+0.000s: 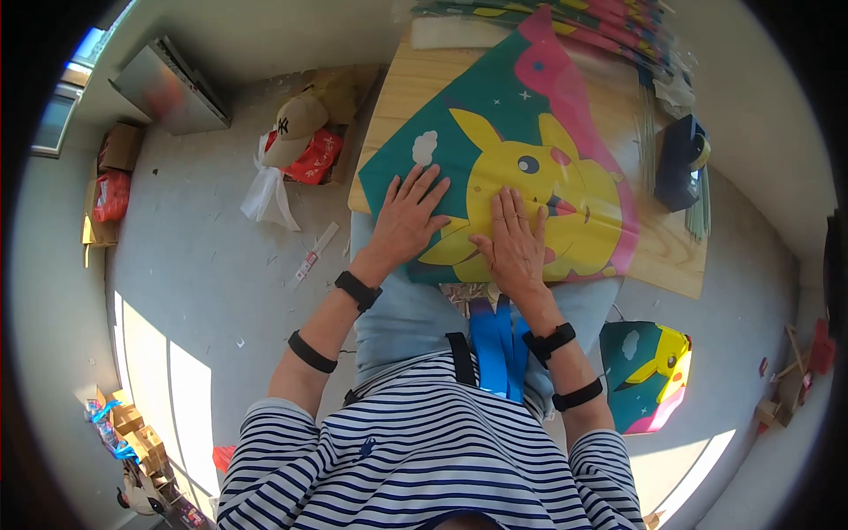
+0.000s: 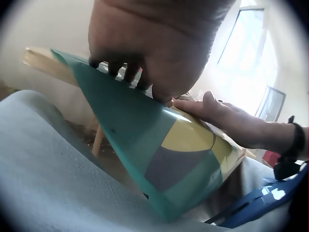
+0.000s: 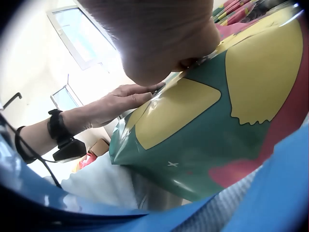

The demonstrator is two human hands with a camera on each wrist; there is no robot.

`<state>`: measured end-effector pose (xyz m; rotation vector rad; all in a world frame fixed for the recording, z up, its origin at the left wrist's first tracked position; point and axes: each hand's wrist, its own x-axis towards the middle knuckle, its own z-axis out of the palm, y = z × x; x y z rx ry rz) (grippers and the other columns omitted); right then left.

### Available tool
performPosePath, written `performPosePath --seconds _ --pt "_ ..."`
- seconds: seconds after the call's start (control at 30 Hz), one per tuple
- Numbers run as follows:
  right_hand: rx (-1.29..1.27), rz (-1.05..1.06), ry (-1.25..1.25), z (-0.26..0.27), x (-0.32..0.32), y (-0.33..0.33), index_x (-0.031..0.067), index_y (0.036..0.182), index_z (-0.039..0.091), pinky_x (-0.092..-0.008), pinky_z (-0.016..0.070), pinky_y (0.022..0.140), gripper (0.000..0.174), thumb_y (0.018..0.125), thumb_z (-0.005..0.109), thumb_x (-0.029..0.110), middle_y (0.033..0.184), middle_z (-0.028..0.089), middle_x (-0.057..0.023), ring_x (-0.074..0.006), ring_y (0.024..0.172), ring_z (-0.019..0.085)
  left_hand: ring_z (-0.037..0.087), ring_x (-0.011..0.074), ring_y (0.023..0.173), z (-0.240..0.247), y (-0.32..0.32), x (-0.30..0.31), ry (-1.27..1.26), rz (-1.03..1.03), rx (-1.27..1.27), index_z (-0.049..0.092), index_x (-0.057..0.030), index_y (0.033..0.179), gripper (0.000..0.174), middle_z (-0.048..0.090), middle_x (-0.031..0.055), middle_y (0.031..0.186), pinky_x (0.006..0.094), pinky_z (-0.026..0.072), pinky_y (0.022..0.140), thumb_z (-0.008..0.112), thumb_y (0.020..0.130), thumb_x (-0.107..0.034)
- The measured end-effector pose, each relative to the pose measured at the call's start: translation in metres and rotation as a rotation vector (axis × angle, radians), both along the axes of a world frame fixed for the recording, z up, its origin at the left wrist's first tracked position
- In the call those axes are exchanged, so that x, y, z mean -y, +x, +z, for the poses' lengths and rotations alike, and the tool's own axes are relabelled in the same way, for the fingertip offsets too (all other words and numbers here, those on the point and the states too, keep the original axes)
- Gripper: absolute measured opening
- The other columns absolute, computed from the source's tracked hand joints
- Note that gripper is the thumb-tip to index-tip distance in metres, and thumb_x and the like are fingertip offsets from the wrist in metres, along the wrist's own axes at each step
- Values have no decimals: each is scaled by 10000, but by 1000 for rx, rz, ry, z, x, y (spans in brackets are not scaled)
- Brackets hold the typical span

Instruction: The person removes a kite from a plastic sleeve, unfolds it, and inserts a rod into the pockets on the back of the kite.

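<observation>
1. Because the printed sheet (image 1: 530, 159) lies across the table (image 1: 673, 256) with its near part drooping past the front edge, the step looks like smoothing it; working from the supported area should give the firmest base.
2. The left hand (image 1: 408, 216) rests on the green area toward the table's left side, fingers straight and apart, gripping nothing. That spread would make a good anchor: press evenly so the sheet does not pivot.
3. The right hand (image 1: 515, 246) lies on the yellow figure near the middle of the table's front edge, its fingers straight and nearly together, thumb apart, clamped on nothing. Stroke outward from the left hand, using light, even pressure.
4. Treat the overhang gently. Both wrist views show it sloping down beyond the table's front, where a hard push could crease it; drawing more of the sheet onto the table would probably help.
5. Watch the shiny bends by the hands, and work any ripple toward the nearest border.
6. Limit wide sweeps: the blue box (image 1: 675, 163) and thin rods (image 1: 698, 223) stand along the table's right side, and a bundle of prints (image 1: 609, 35) occupies its far end.
</observation>
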<state>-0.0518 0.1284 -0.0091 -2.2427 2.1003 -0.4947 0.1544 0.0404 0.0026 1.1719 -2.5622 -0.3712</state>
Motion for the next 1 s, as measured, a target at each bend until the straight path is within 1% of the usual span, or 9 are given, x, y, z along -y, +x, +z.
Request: performPosePath --seconds 0.13,0.37,0.53,0.63,0.7,0.83,0.9,0.93,1.0 --pt "-18 -61 12 1 -14 -25 14 1479 375 -575 96 1187 736 947 515 502 1556 363 -130 -259 1476 273 279 322 1458 2 -1 1 -1 -4 10 456 -128 1455 607 350 87 1560 509 223 1176 655 904 -287" --pt "-65 -302 38 -5 -41 -81 26 1494 360 -586 80 1183 677 994 455 472 1578 334 -116 -258 1483 258 288 310 1454 3 -1 1 6 -6 -6 498 -127 1421 581 363 89 1549 516 238 1171 671 889 -284" --pt "-106 -443 90 -12 -56 -120 28 1493 367 -584 87 1185 663 1014 404 486 1583 330 -103 -255 1487 249 273 308 1465 4 -1 1 25 -8 7 467 -149 1452 601 347 75 1564 513 221 1180 666 898 -269" --pt "-114 -533 48 -14 -65 -146 60 1495 379 -599 99 1179 650 1021 369 505 1585 331 -87 -253 1488 248 272 308 1466 4 -1 1 29 -10 6 469 -152 1451 602 347 75 1564 513 222 1180 670 895 -264" --pt "-130 -645 169 -9 -71 -163 98 1494 401 -620 112 1169 633 1025 346 519 1580 345 -81 -271 1485 256 271 307 1467 5 0 0 27 -12 2 470 -153 1451 604 348 75 1565 512 223 1180 673 893 -263" --pt "-127 -765 157 4 -73 -179 125 1468 451 -660 123 1148 604 1016 378 520 1561 375 -93 -293 1468 289 293 311 1453 7 -2 2 27 -6 -12 494 -140 1426 598 372 83 1547 505 230 1175 687 875 -265" --pt "-158 -943 186 15 -69 -184 115 1388 542 -604 288 1110 516 991 489 440 1482 473 -130 -338 1369 428 309 310 1443 9 -2 3 10 -3 -14 512 -129 1407 595 391 91 1533 498 241 1167 697 861 -273" --pt "-157 -947 169 15 -65 -191 115 1388 542 -604 288 1110 516 991 489 440 1482 473 -130 -338 1369 428 332 317 1426 10 -3 4 13 -7 -24 528 -122 1386 603 415 105 1509 490 254 1158 718 830 -256" --pt "5 -864 -117 16 -59 -206 88 1249 629 -509 468 958 389 923 599 300 1310 593 -160 -363 1151 587 354 324 1409 13 -6 6 8 -19 -39 544 -115 1365 611 439 119 1485 482 266 1149 739 799 -240"
